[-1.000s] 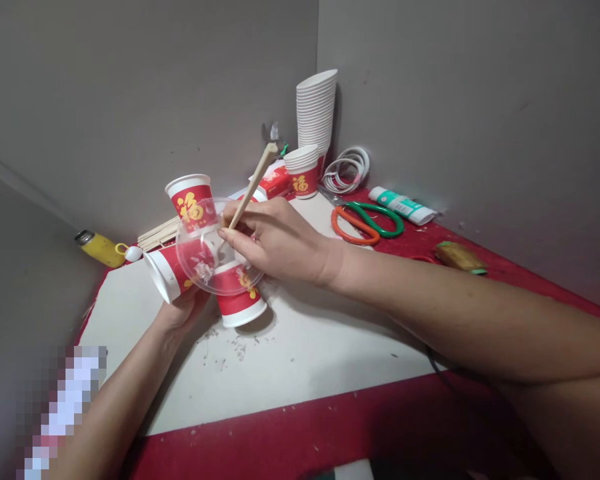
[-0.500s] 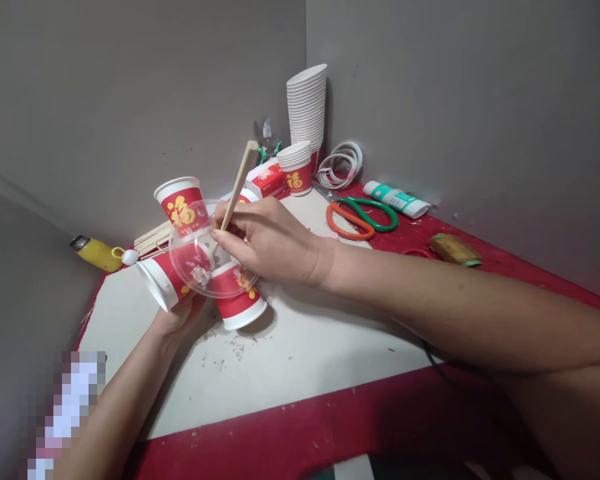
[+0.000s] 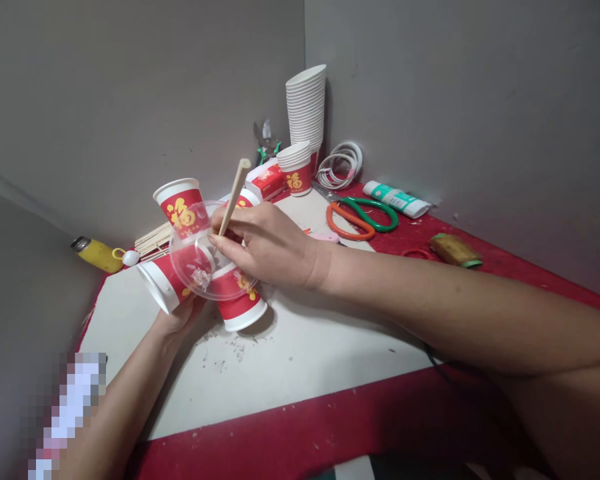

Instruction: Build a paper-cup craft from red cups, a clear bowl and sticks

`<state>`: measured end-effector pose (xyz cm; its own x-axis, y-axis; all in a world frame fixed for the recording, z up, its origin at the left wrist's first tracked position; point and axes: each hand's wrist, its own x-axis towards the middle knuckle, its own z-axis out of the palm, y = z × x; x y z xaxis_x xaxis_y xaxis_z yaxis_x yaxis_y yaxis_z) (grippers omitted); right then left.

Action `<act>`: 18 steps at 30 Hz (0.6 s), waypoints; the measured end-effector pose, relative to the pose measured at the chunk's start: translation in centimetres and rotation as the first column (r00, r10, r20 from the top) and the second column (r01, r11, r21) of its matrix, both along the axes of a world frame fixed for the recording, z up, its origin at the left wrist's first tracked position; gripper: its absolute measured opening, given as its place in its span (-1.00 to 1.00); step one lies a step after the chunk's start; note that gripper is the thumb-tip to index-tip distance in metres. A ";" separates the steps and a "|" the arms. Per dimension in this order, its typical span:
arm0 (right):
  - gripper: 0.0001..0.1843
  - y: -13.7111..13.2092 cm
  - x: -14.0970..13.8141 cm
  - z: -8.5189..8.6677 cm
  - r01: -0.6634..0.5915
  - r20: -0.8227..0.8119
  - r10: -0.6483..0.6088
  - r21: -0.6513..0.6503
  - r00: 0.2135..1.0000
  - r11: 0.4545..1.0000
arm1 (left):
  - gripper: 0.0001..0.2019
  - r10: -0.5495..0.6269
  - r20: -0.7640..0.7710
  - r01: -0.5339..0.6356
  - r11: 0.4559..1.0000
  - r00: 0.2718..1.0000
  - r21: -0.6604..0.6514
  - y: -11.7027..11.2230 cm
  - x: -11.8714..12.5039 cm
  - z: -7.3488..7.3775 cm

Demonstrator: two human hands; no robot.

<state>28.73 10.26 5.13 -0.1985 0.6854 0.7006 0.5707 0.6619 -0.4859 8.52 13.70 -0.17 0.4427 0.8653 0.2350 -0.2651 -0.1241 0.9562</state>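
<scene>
My left hand (image 3: pixel 180 315) grips from below a cluster of red paper cups (image 3: pixel 180 212) with gold characters, their white rims pointing outward. A clear round plastic lid (image 3: pixel 200 257) sits over the cluster's centre, with white debris stuck on it. My right hand (image 3: pixel 267 243) is closed in a pinch on a wooden stick (image 3: pixel 234 195), whose lower end goes through the lid into the middle of the cups. The lowest cup (image 3: pixel 240 308) rests on the white board (image 3: pixel 300 347).
Against the back corner stand a tall stack of white cups (image 3: pixel 307 100), a short red cup stack (image 3: pixel 296 170), coiled white cable (image 3: pixel 341 163), pliers (image 3: pixel 266 140), scissors (image 3: pixel 363 217), a glue tube (image 3: pixel 397 199), flat wooden sticks (image 3: pixel 153 238) and a yellow bottle (image 3: pixel 96 253).
The stick has sunk a little lower through the lid and tilted more upright. The view shifted slightly; both hands keep their grip on the cup cluster and the stick.
</scene>
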 end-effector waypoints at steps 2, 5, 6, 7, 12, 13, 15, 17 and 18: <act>-0.87 0.1 0.0 -0.2 -0.015 -0.021 0.015 0.003 1.000 1.000 | -0.46 -0.012 0.001 0.012 1.000 1.000 -0.007 0.0 0.0 0.0; -0.88 0.4 0.1 -0.5 -0.042 -0.057 0.043 0.015 0.997 0.999 | -0.46 -0.017 -0.008 0.016 0.999 1.000 -0.031 -0.1 0.0 0.0; -0.88 0.5 0.1 -0.6 -0.053 -0.069 0.055 0.020 0.996 0.998 | -0.47 -0.014 -0.009 0.014 0.999 1.000 -0.040 -0.1 0.0 0.0; -0.87 0.6 0.1 -0.7 -0.063 -0.079 0.065 0.029 0.995 0.998 | -0.47 -0.010 -0.007 0.010 0.999 1.000 -0.047 -0.1 0.0 0.1; -0.83 0.9 0.2 -1.2 -0.087 -0.105 0.097 0.096 0.990 0.992 | -0.47 0.051 0.042 -0.051 0.999 0.998 0.001 0.3 -0.2 0.4; -0.83 1.0 0.1 -1.3 -0.095 -0.109 0.108 0.114 0.988 0.989 | -0.46 0.065 0.050 -0.066 0.998 0.997 0.013 0.4 -0.4 0.5; -0.83 1.0 0.0 -1.5 -0.119 -0.108 0.136 0.145 0.985 0.982 | -0.48 0.100 0.065 -0.102 0.994 0.993 0.024 0.6 -0.7 0.6; -0.82 1.0 0.0 -1.8 -0.151 -0.088 0.167 0.169 0.982 0.974 | -0.50 0.135 0.075 -0.137 0.990 0.988 0.022 0.7 -1.0 0.6; -0.81 1.0 0.0 -1.9 -0.165 -0.066 0.180 0.181 0.981 0.970 | -0.51 0.146 0.074 -0.148 0.989 0.987 0.019 0.7 -1.1 0.6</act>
<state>28.69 11.25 3.20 -0.2403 0.5123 0.8245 0.4037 0.8252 -0.3951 7.44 14.39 0.43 0.2923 0.9132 0.2839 -0.3107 -0.1901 0.9313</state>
